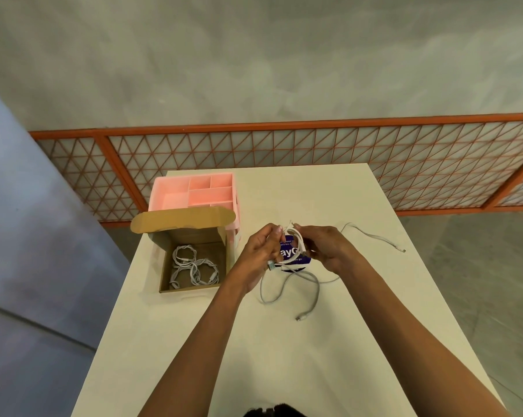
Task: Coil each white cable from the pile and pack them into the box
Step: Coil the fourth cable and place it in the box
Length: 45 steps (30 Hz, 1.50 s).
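Head cam: we've got the white table filling center frame. The open cardboard box sits close at left-center, probably so finished coils drop straight in. Our left hand and right hand both pinch the half-wound cable mid-frame so its loops can't spring. Its loose tail trails just below.

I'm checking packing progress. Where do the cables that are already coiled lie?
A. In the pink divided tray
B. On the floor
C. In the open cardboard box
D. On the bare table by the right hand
C: the coiled cables lie on the bottom of the open cardboard box, and the visible compartments of the pink tray hold none.
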Available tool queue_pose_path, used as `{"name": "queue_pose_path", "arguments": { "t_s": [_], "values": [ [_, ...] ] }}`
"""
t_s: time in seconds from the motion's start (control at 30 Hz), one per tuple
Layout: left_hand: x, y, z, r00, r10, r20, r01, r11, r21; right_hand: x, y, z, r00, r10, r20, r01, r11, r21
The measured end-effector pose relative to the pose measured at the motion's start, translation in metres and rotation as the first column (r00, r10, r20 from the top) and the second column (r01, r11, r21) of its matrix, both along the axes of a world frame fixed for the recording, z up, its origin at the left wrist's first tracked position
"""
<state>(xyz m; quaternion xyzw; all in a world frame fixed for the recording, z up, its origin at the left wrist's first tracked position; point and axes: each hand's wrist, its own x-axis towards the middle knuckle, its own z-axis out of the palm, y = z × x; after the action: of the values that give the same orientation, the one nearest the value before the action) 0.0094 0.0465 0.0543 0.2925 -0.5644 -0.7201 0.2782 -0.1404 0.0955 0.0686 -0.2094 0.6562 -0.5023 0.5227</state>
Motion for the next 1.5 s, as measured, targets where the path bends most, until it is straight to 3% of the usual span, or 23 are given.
{"name": "queue_pose_path", "arguments": {
  "t_s": [0.23,0.4,0.5,0.6,0.67,0.93,1.27,1.33,1.5],
  "values": [
    [0.000,0.001,0.008,0.994,0.058,0.092,-0.042,0.986,-0.160,0.002,0.003,0.002,0.981,0.185,-0.066,-0.190,0.978,-0.086],
    [0.002,0.002,0.011,0.991,0.091,0.094,-0.073,0.982,-0.176,-0.003,0.005,0.005,0.935,0.311,-0.170,-0.329,0.939,-0.096],
    [0.003,-0.001,0.006,0.987,0.113,0.114,-0.092,0.980,-0.177,-0.005,0.003,0.011,0.887,0.303,-0.350,-0.344,0.937,-0.062],
    [0.002,-0.004,0.002,0.980,0.152,0.127,-0.131,0.979,-0.158,-0.002,-0.001,0.022,0.788,0.204,-0.581,-0.235,0.972,0.022],
    [0.001,-0.006,-0.001,0.975,0.176,0.139,-0.155,0.976,-0.152,0.002,-0.002,0.027,0.716,0.235,-0.657,-0.243,0.967,0.081],
    [0.001,-0.003,-0.001,0.977,0.176,0.123,-0.155,0.974,-0.164,0.009,-0.004,0.031,0.754,0.411,-0.513,-0.346,0.912,0.222],
    [-0.002,-0.005,-0.014,0.964,0.218,0.154,-0.181,0.958,-0.222,0.005,0.002,0.040,0.576,0.374,-0.727,-0.431,0.894,0.118],
    [0.000,-0.008,-0.015,0.957,0.248,0.154,-0.211,0.953,-0.219,0.000,0.005,0.044,0.614,0.370,-0.697,-0.454,0.888,0.072],
    [0.008,-0.014,-0.016,0.964,0.229,0.137,-0.193,0.954,-0.231,-0.012,0.015,0.046,0.816,0.327,-0.477,-0.397,0.916,-0.050]
  ]
}}
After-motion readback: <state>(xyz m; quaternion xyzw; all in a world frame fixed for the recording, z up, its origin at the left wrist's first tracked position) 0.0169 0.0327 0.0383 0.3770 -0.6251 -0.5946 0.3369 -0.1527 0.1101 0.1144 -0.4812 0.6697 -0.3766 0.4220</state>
